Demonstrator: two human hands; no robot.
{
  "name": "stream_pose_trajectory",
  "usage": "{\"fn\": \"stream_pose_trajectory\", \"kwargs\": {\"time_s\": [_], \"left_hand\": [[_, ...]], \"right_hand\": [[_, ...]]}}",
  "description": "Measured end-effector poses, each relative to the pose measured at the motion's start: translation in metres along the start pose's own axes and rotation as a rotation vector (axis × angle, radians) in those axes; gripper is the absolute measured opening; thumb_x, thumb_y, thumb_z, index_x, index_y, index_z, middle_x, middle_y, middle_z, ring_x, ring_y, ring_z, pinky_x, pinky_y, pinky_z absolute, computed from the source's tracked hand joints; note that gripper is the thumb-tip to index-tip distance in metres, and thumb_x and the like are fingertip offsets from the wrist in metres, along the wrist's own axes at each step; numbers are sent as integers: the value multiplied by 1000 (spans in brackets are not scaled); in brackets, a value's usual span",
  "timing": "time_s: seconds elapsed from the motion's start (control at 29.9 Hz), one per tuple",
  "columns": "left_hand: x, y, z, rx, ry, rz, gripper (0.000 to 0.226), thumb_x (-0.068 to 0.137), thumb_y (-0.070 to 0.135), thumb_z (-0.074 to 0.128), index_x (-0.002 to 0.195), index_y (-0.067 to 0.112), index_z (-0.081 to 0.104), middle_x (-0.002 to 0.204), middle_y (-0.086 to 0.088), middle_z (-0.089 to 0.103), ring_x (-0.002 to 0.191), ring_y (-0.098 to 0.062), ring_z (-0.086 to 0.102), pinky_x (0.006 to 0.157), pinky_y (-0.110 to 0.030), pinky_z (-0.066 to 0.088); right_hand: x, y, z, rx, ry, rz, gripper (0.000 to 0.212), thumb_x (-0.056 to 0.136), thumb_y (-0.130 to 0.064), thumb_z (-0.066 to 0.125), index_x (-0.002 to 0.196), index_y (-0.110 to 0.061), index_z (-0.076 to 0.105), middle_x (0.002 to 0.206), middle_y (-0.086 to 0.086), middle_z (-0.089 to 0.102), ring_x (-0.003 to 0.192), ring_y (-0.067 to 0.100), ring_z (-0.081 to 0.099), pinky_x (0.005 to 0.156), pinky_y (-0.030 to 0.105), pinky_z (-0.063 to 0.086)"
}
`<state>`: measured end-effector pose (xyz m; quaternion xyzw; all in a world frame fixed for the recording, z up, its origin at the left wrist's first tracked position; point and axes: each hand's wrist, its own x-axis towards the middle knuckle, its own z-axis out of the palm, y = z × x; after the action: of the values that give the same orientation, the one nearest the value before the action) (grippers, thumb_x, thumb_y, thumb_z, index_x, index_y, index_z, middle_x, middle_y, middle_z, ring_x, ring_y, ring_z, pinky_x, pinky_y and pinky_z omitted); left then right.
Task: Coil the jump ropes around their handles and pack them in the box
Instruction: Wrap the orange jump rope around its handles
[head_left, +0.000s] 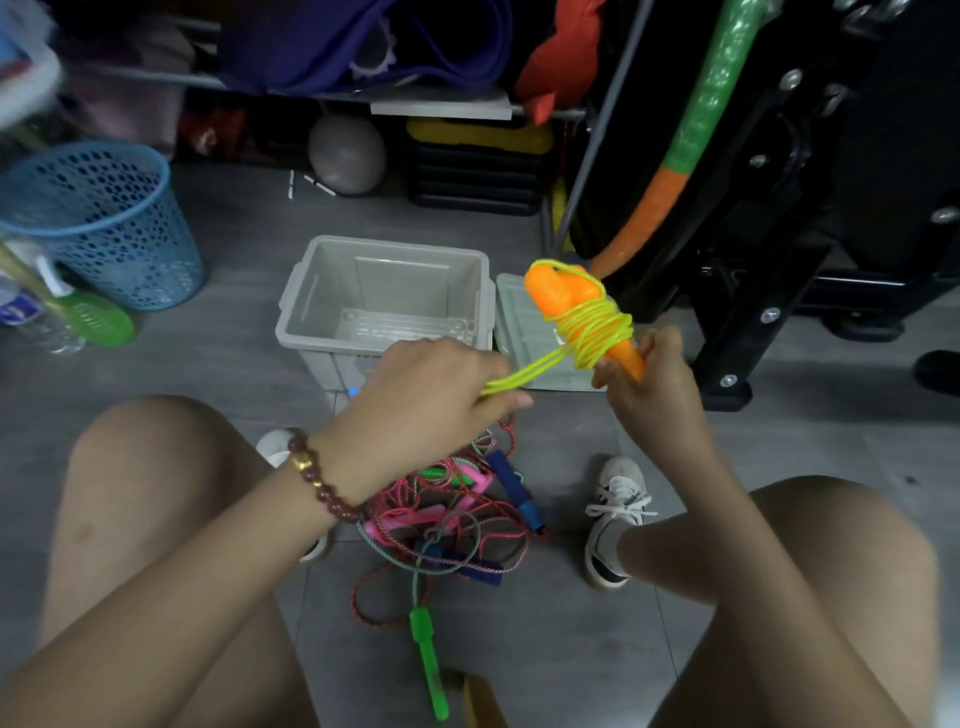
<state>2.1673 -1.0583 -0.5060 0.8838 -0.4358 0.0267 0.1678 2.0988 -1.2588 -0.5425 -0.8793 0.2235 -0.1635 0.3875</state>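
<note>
Two orange plastic jump-rope handles (576, 312) sit right of frame centre, held together and tilted, tops toward upper left, with yellow-green plastic cord (597, 327) coiled around their middle. Right hand (649, 379) is closed around the handles' lower ends. Left hand (431, 389), at centre frame, is pinched shut on the loose run of that cord, which stretches taut from the coil to its fingers; a dark red bead bracelet (317, 483) is on that wrist. Grey open plastic storage box (384, 312) stands on the tiled floor above the hands in frame, nothing visible inside; its grey lid (524, 338) lies just beside it on the right, partly behind the handles. Lower centre, between the knees, lies a tangled pile of other jump ropes (447, 525) with pink, blue and green handles. Blue perforated plastic bin (104, 223) stands at upper left.
</note>
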Motion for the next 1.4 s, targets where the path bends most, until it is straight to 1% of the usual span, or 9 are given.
{"fn": "stream_pose_trajectory", "kwargs": {"time_s": [0.17,0.37,0.5,0.63,0.8,1.0,1.14,1.24,1.4], "left_hand": [[-2,2,3,133,148,249,34,88,47,50,67,20,53,56,1,57,49,-25,55,50,-24,24],[1,-17,-3,80,236,242,40,78,55,46,66,19,59,57,5,60,50,-19,60,48,-18,25],[4,-29,-4,-18,101,89,38,78,58,57,75,21,59,75,4,65,77,-20,63,57,-27,26],[4,-37,2,-167,-12,36,36,76,57,62,73,22,61,64,9,57,65,-5,51,55,-24,27],[7,-35,10,-425,-240,-7,30,74,51,69,70,22,62,57,5,53,56,-3,45,55,-24,33],[9,-27,-1,-1006,-252,-18,4,81,11,65,83,13,63,75,1,64,73,-6,59,68,-22,47],[9,-34,-9,-1165,-309,63,26,85,10,62,108,23,66,102,2,66,99,-11,60,86,-27,50],[6,-35,-14,-1312,-278,33,26,83,13,63,109,13,64,108,1,65,102,-17,58,87,-35,48],[9,-16,-7,-1287,-215,-23,41,80,-18,56,110,11,50,95,17,68,94,6,59,84,-12,45]], "right_hand": [[-10,1,16,-170,-253,-99,31,90,-16,60,95,-13,29,77,9,55,68,29,51,59,38,37],[-24,-6,23,-340,-658,-312,36,90,-24,60,105,-17,29,88,4,53,83,30,56,65,36,40],[-31,-10,21,-210,-793,-354,36,90,-25,61,99,-26,26,84,-1,51,73,18,51,65,35,40],[-34,-16,13,-76,-893,-361,38,88,-19,65,90,-36,31,77,-15,41,66,-3,48,60,14,33],[-36,-17,3,88,-1029,-266,30,79,-23,61,85,-18,32,78,12,44,67,11,46,59,37,41],[-27,-8,-11,377,-1022,-225,34,87,9,56,85,-10,28,70,-15,42,60,-6,43,55,9,36],[-30,-8,-15,528,-1015,-210,30,88,13,52,88,-6,28,75,-18,48,65,-6,49,60,9,39],[-30,-14,-20,746,-885,-184,41,84,-12,67,96,4,31,82,9,54,73,11,57,65,22,43],[-30,-20,-2,862,-616,-95,45,84,-14,60,109,10,31,80,11,63,68,17,55,58,24,41]]}}
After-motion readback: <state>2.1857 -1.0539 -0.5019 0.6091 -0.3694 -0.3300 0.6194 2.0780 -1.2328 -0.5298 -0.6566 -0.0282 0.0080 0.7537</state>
